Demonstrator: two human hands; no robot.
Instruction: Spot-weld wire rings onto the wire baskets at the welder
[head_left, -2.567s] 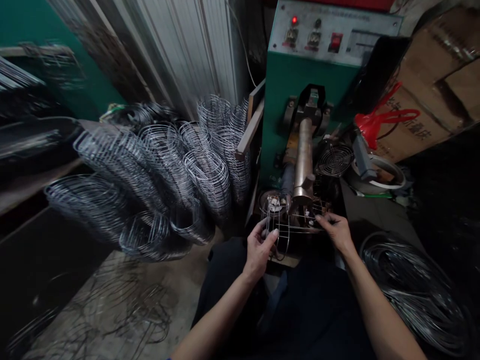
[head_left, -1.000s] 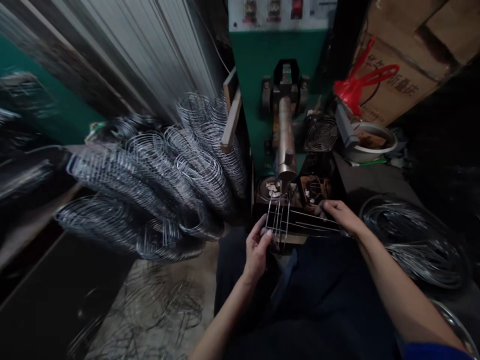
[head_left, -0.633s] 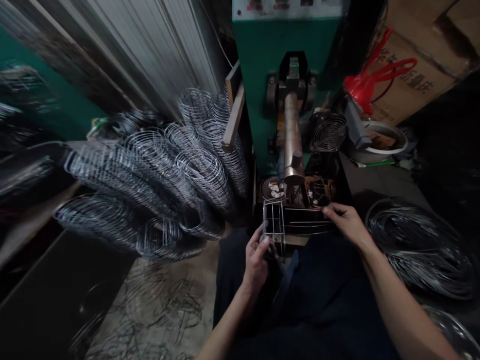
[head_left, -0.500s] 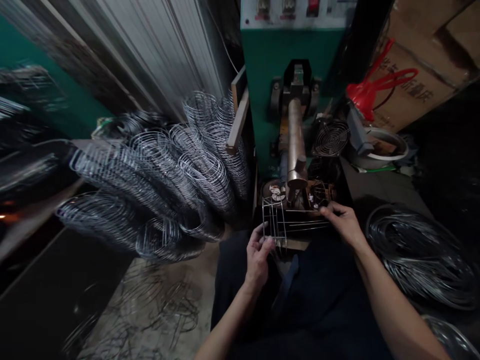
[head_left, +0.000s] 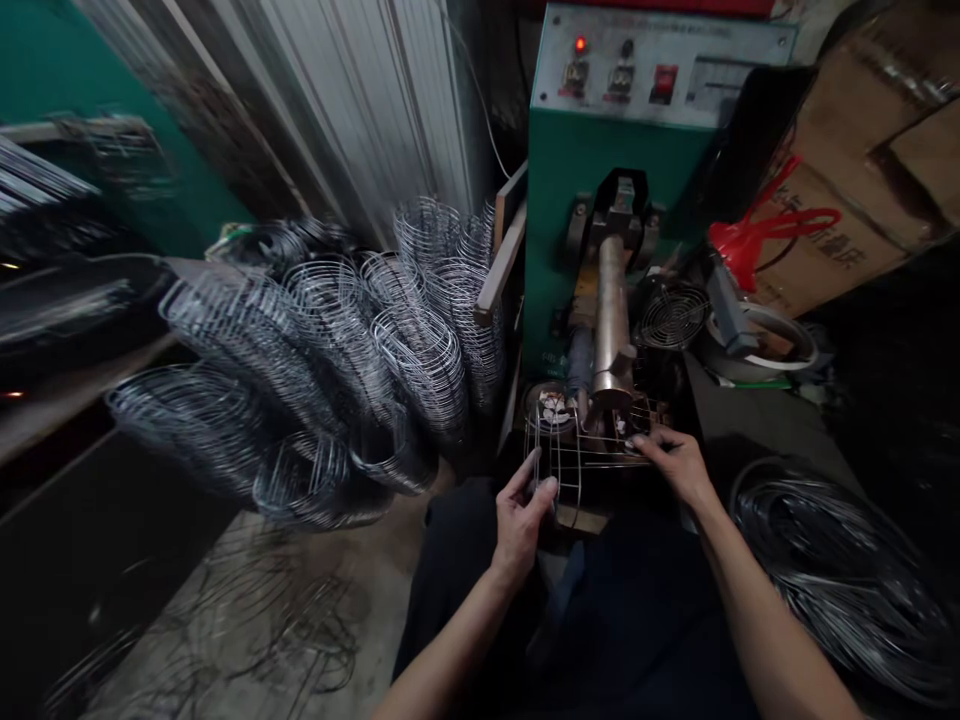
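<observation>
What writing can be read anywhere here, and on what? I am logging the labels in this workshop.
Cardboard box: a row of printed characters, too blurred to read.
Control panel of the green machine: a thin line of print along its top edge, too small to read.
Nothing else bears legible text.

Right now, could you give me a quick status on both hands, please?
Left hand grips wire frame. Right hand pins its right end. Frame under welder's copper arm. Wire coil beside right arm.
</observation>
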